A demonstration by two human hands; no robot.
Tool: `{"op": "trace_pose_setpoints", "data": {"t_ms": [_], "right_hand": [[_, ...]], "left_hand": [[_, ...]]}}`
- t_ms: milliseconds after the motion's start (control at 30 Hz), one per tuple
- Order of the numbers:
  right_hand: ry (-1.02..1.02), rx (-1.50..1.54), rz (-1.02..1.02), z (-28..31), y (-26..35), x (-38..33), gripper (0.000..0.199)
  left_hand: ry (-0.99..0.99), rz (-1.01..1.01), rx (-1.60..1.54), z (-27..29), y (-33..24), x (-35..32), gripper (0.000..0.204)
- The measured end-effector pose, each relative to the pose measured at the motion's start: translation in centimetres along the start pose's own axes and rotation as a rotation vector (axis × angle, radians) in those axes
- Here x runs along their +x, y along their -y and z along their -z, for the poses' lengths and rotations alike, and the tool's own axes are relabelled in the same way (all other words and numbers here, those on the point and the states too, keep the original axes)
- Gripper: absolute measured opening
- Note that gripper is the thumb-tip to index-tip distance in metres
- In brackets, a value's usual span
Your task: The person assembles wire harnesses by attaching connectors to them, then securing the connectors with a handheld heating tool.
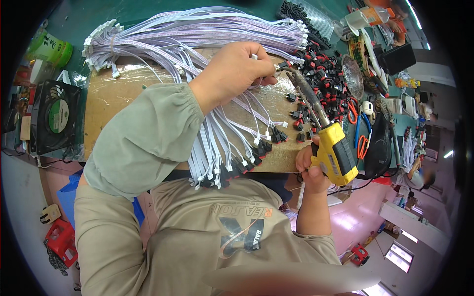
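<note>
My left hand (236, 71) is closed in a pinch on the end of a flat white ribbon cable. A small white connector (254, 57) shows at its fingers. My right hand (312, 170) grips a yellow and black soldering gun (335, 154), its metal barrel slanting up and left. The tip reaches close to my left fingertips, beside a small black and red rocker switch (285, 64); whether they touch is hard to tell. Below my left forearm, several cables (210, 143) fan out with black switches (256, 154) at their ends.
A large bundle of ribbon cables (197, 32) lies across the back of the brown board (116, 91). Loose switches (326, 79) are heaped at right beside a metal dish (352, 76). Orange-handled cutters (363, 146) lie further right. A black fan (55, 117) stands at left.
</note>
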State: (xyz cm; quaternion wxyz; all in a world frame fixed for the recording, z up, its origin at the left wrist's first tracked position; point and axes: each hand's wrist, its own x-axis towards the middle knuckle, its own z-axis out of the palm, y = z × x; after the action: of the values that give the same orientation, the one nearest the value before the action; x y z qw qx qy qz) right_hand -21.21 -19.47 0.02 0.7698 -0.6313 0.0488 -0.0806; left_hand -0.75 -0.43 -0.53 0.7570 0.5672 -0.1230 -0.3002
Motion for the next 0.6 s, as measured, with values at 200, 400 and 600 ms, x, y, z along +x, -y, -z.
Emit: {"op": "trace_pose_setpoints", "data": {"t_ms": [200,400,600], "right_hand": [[-0.007,-0.041,0.002,0.12,-0.03,-0.2,0.07],[-0.029,-0.093,-0.041,0.41,-0.27,-0.34,0.068],[-0.028,-0.125,-0.024,0.13,-0.26,-0.15,0.065]], "left_hand": [[-0.003,0.006,-0.005,-0.03,-0.29,-0.1,0.009],[-0.01,0.021,-0.065,-0.2,-0.46,-0.19,0.008],[-0.011,0.023,-0.078,-0.02,-0.31,-0.06,0.01]]}}
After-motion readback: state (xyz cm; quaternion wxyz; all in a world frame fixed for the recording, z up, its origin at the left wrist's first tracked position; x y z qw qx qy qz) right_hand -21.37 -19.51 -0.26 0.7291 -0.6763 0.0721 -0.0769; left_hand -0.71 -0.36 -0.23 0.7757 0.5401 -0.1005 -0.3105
